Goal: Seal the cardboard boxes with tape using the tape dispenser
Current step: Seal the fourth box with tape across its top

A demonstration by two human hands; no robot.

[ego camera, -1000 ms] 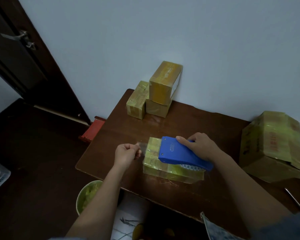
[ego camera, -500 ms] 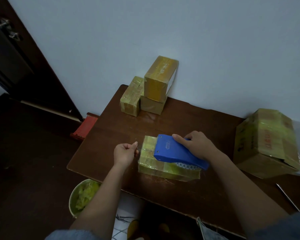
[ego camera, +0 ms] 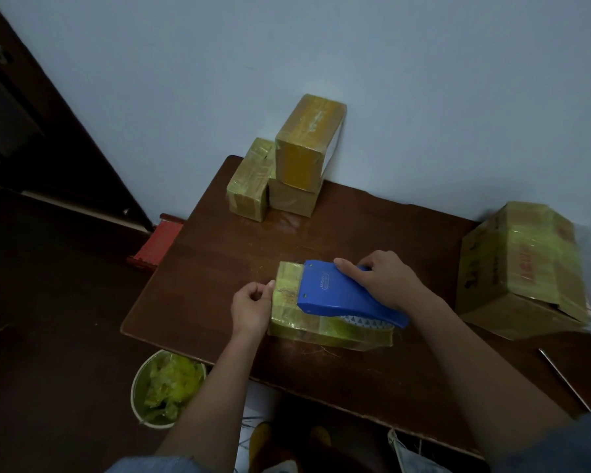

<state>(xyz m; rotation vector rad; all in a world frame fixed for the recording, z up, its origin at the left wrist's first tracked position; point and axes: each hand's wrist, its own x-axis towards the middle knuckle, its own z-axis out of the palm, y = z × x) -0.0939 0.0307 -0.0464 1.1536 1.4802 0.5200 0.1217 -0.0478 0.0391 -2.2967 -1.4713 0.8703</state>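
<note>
The right hand (ego camera: 379,281) grips a blue tape dispenser (ego camera: 342,295) lying on a small tape-wrapped cardboard box (ego camera: 321,326) on the brown table (ego camera: 219,268). The left hand (ego camera: 251,307) (fingers curled) pinches at the box's left end. Three wrapped boxes (ego camera: 287,172) stand by the wall.

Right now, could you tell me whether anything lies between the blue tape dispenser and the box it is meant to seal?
Nothing visible does. The blue tape dispenser, gripped by the right hand, already rests on top of the box, and the left hand sits at the box's left end, beside the dispenser's path rather than across it.
</note>
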